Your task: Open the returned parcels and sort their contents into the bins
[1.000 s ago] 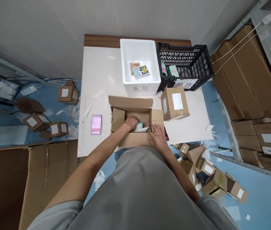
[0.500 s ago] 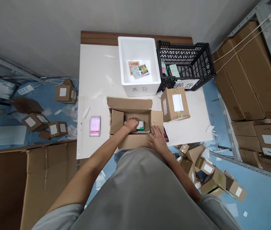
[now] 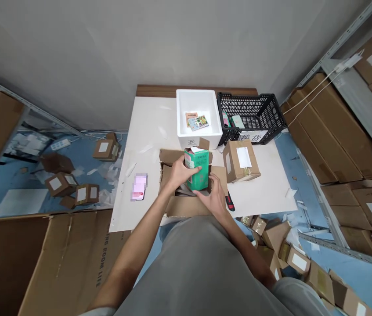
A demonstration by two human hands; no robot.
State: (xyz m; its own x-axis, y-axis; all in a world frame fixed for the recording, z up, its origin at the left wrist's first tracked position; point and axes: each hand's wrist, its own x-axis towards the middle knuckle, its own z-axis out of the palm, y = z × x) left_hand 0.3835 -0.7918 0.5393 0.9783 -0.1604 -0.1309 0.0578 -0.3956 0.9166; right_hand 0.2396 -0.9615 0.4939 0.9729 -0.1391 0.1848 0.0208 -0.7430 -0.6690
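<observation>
A green carton [image 3: 202,164] with pale printing stands upright above an open cardboard box [image 3: 187,207]; its top flap is raised. My left hand [image 3: 179,173] grips it from the left, thumb across the front face. At the lower right corner, my right hand [image 3: 214,196] holds the same carton, its thumb under the bottom edge and its fingers along the right side. The cardboard box has its flaps folded outward, and the carton and my hands hide much of its inside.
Behind are a white foam box [image 3: 182,139] with small printed booklets and a black crate [image 3: 268,125] with green packs. A taped carton [image 3: 242,162], a red-and-black tool [image 3: 229,202] and a phone [image 3: 139,186] lie around. Several boxes [image 3: 299,260] litter the floor.
My left hand has lifted the green carton up out of the cardboard box. My right hand has moved from the box's right flap onto the carton. The camera view has tilted upward.
</observation>
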